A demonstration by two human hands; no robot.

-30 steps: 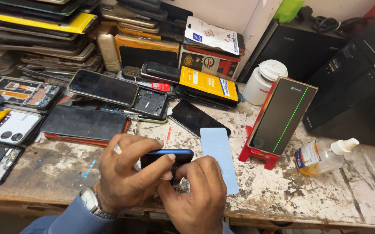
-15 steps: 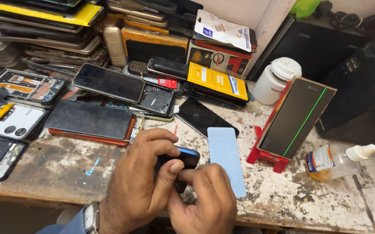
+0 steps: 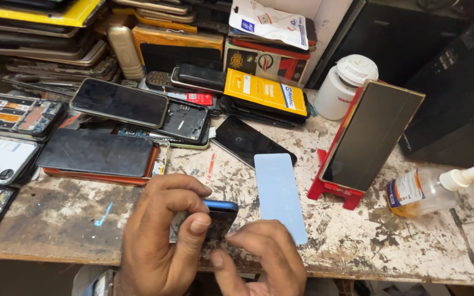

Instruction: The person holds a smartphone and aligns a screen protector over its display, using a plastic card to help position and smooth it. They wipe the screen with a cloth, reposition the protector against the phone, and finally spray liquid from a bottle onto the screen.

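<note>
The left hand (image 3: 163, 241) is curled around a small blue-edged phone (image 3: 215, 219) at the near edge of the tabletop (image 3: 357, 241), thumb pressed on its face and fingers over the top. The right hand (image 3: 259, 260) lies just beside it, loosely bent, fingertips at the phone's lower edge; whether they actually grip it is hard to tell, since the hand is blurred. Just right of the phone lies one pale blue protector sheet (image 3: 280, 196). Behind stand two containers: a white capped jar (image 3: 349, 87), contents hidden, and a clear pump bottle (image 3: 431, 189) lying on its side, with what looks like clear liquid inside. One dark phone (image 3: 371, 137) leans on a red stand (image 3: 333, 189).
</note>
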